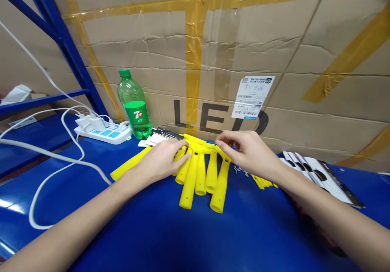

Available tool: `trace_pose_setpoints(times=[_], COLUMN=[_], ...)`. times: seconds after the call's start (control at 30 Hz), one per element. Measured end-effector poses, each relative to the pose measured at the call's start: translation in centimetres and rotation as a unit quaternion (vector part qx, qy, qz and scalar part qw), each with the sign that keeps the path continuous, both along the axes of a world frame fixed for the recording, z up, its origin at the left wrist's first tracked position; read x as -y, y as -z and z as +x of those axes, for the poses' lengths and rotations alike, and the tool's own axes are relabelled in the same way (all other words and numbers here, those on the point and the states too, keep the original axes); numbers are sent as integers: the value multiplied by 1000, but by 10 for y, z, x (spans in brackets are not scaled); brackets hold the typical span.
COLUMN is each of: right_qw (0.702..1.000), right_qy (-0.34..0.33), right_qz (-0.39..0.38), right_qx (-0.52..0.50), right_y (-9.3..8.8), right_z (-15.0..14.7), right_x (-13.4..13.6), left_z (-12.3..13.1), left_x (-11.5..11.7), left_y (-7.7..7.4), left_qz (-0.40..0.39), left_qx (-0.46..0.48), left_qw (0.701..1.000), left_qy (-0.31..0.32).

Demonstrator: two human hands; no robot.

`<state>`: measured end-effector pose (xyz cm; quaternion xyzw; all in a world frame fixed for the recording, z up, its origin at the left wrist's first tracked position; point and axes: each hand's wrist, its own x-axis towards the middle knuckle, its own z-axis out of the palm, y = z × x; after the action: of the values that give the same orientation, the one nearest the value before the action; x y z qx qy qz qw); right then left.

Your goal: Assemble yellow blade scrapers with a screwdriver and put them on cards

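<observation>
Several yellow plastic tubes point(189, 182) lie fanned out on the blue tabletop, their wider open ends towards me. At the far, narrow ends of the pile, my left hand point(163, 158) has its thumb and forefinger closed on one yellow tube. My right hand point(246, 150) is at the pile's right side, thumb and fingers pinched on a thin blue stick-like piece point(211, 142), mostly hidden by the fingers. Another yellow tube point(129, 164) lies partly under my left wrist. Small metal pieces point(240, 170) and thin yellow strips point(262, 182) lie below my right hand.
A green soda bottle point(134, 105) and a white power strip point(105, 133) with plugs and looping cables point(61, 164) stand at left. Behind is a large taped cardboard box point(164, 61). Black-and-white printed cards point(329, 178) lie at right, beyond my forearm. A blue metal frame point(65, 48) rises at left.
</observation>
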<state>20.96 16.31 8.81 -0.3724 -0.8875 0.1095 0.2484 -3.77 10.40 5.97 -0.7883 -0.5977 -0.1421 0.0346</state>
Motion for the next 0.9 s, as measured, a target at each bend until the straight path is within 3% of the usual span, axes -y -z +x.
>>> trace_pose_setpoints(times=[0.17,0.27,0.43,0.63,0.9], right_qw=[991,980,970,966,937], right_qy=[69,125,144,165,146], right_qz=[-93,-123,-177,-200,-275], right_qx=[70,97,86,18,-161], right_y=[20,28,34,27,11], right_z=[21,16,-4,-3,32], right_x=[7,12,9,11,1], left_z=[33,42,45,41,45], left_x=[-5,-6,-2,-3,-3], left_y=[3,4,6,12,14], left_qz=[-13,-16,-22,-30,-42], left_qx=[-33,-45,-45,-16,12], left_qw=[998,996,993,992,994], left_qy=[-47,-75,-106,-120,-99])
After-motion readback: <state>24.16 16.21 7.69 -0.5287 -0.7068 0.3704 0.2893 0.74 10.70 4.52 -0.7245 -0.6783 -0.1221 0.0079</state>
